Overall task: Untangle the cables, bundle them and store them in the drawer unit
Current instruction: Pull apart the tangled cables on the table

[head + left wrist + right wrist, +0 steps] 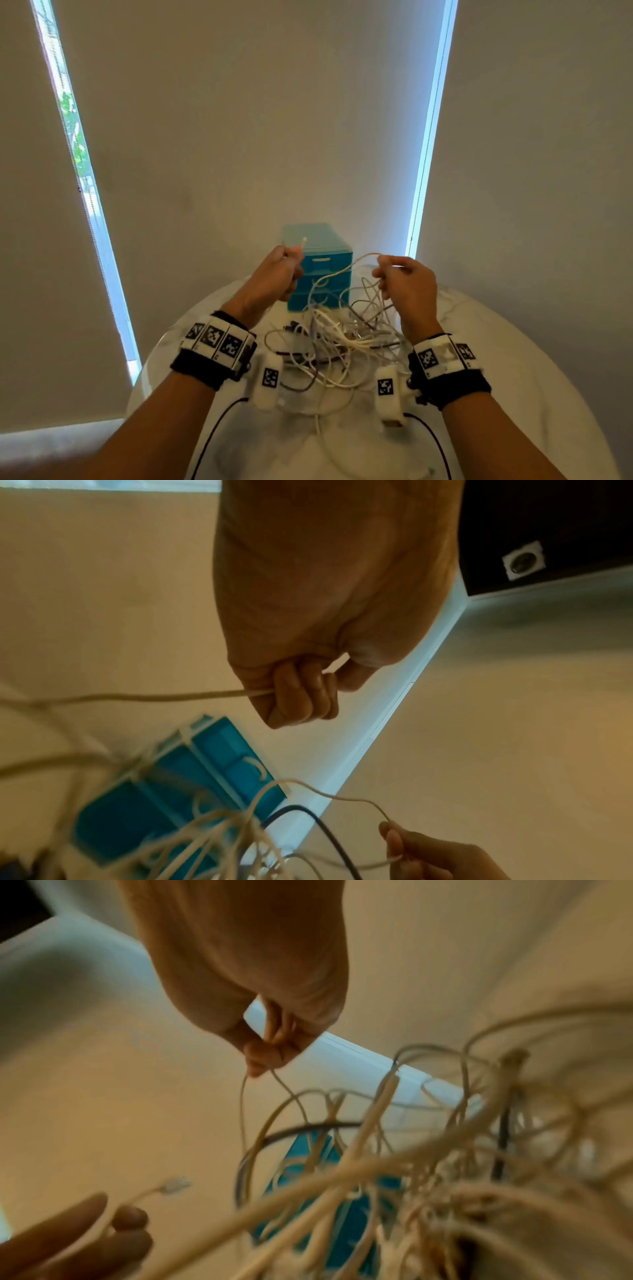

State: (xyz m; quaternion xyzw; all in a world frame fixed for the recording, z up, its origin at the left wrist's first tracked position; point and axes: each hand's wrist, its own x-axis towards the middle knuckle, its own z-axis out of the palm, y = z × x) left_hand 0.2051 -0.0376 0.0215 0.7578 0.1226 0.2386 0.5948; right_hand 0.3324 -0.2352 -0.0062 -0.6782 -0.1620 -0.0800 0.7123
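Over white desk (513, 342) before teal drawer unit (320, 265), still untangling: left hand (275, 277) gripping white cable (337, 272) near its plug, right hand (407, 287) pinching its loop above tangle (335, 339); next, probably drawing it free.

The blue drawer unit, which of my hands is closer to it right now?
Left. Your left hand is raised right in front of the drawer unit, overlapping its left edge in the head view. Your right hand is off to its right, holding a cable.
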